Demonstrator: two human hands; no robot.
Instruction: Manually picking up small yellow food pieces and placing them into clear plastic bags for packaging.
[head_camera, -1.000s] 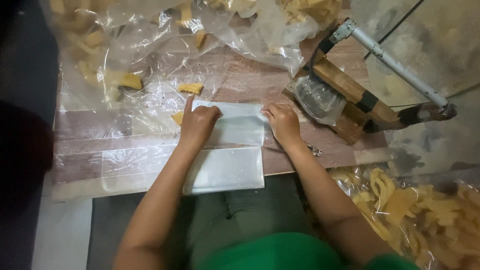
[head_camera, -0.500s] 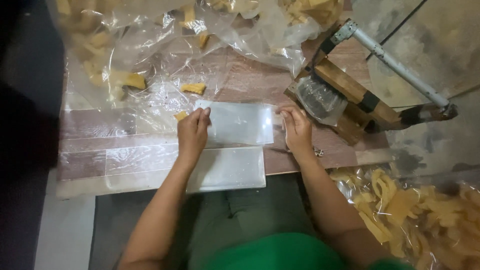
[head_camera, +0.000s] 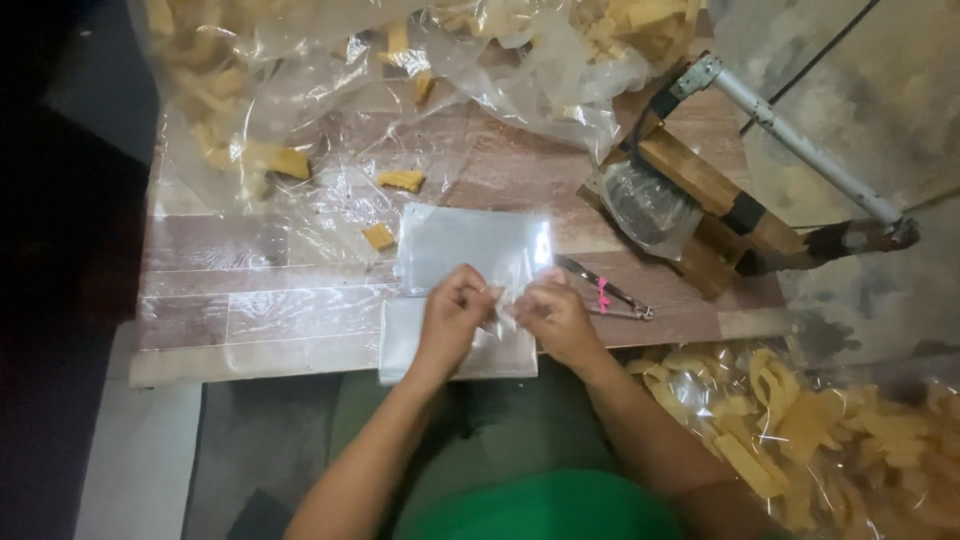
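Head view: left hand (head_camera: 452, 318) and right hand (head_camera: 553, 312) meet over the near edge of the table (head_camera: 250, 300), fingers pinched narrow on the mouth of a clear plastic bag (head_camera: 470, 250) lying flat on the stack of bags (head_camera: 400, 350). My worry is that the thin film slips or two bags lift together. Scissors (head_camera: 605, 295) lie just right of the bag, close enough to snag it. A loose chip (head_camera: 378, 236) lies just left of it.
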